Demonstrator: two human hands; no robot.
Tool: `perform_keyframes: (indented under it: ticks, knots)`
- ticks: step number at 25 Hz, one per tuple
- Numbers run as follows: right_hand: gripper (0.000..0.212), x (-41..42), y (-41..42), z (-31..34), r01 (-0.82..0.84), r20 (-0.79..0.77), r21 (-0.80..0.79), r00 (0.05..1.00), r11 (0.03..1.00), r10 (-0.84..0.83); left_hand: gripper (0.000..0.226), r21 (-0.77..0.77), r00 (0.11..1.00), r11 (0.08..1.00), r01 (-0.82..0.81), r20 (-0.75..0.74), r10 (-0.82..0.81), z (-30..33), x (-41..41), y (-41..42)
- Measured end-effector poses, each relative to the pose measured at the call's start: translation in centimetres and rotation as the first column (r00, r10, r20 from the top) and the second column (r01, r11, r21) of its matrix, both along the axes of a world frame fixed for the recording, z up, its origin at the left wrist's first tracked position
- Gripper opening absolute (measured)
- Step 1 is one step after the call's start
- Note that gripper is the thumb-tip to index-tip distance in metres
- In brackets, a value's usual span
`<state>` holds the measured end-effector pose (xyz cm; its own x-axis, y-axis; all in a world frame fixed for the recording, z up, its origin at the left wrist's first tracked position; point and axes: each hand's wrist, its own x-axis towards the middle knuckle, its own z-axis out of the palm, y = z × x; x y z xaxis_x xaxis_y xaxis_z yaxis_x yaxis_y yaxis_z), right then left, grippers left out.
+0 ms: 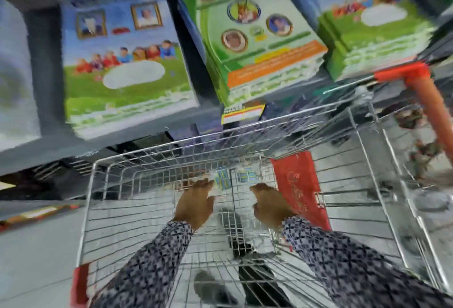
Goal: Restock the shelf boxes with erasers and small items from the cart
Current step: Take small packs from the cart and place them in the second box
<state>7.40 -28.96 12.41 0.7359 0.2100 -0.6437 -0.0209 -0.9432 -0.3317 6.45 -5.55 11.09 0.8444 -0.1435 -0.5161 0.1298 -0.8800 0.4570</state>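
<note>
both hands reach into the wire cart (103, 209); left hand (196, 203) open, right hand (268, 206) loosely curled, both empty. small packets (221, 179) lie just beyond the fingers. they might slip through the mesh if fumbled.

Retail shop aisle, stationery or book section by the look of it. A wire shopping cart (245, 141) with an orange-red handle (426, 101) is sitting right against a grey shelf (49, 153). Stacks of identical children's notebooks (127, 62) are lying face-up on that shelf, several copies of each cover, with more green-covered stacks (259, 38) beside them. A yellow and white price tag (242, 114) is hanging on the shelf edge, print too blurred to read. A red printed panel (299, 185) is showing on the cart's inner wall. Pale tiled floor (36, 258) is showing below. Lower shelf contents are coming out too dark to identify.
</note>
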Motion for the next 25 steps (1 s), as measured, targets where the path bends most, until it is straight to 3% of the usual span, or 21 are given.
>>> perform_keyframes:
  ticks: [3, 6, 10, 13, 15, 19, 23, 25]
  knots:
    - [0.073, 0.5, 0.4, -7.9, -0.086, -0.062, -0.111, 0.995, 0.990, 0.080, 0.061, 0.036, 0.996, 0.995, 0.091, 0.016, -0.092, -7.7, 2.5, -2.2]
    - [0.067, 3.2, 0.9, -14.3, -0.212, 0.109, -0.169, 0.967, 0.963, 0.232, 0.073, 0.106, 0.970, 0.970, 0.219, 0.086, -0.228, -14.1, 3.8, -3.9]
    - [0.090, 6.0, 0.6, -19.9, -0.349, 0.159, -0.212, 0.909, 0.913, 0.384, 0.080, 0.168, 0.953, 0.958, 0.231, 0.159, -0.257, -19.3, 2.8, -3.5]
    - [0.062, 6.1, 0.6, -20.4, -0.313, 0.187, -0.213, 0.917, 0.926, 0.353, 0.071, 0.204, 0.922, 0.946, 0.253, 0.246, -0.299, -20.6, 2.5, -3.1]
    - [0.066, 5.9, 0.8, -20.2, -0.223, 0.230, -0.145, 0.940, 0.964, 0.252, 0.068, 0.207, 0.914, 0.939, 0.273, 0.249, -0.321, -20.9, 2.4, -3.0]
    - [0.051, 4.3, 1.5, -18.7, -0.210, 0.318, -0.077, 0.921, 0.975, 0.224, 0.068, 0.209, 0.911, 0.931, 0.298, 0.229, -0.343, -17.8, 1.0, -3.5]
    - [0.071, 2.0, 2.5, -11.9, -0.170, 0.352, -0.023, 0.921, 0.985, 0.167, 0.081, 0.224, 0.931, 0.939, 0.262, 0.199, -0.307, -12.7, -1.1, -1.2]
    - [0.073, 0.3, 3.2, -5.5, -0.108, 0.415, 0.044, 0.906, 0.993, 0.081, 0.085, 0.222, 0.948, 0.953, 0.206, 0.195, -0.251, -7.2, -2.5, 0.1]
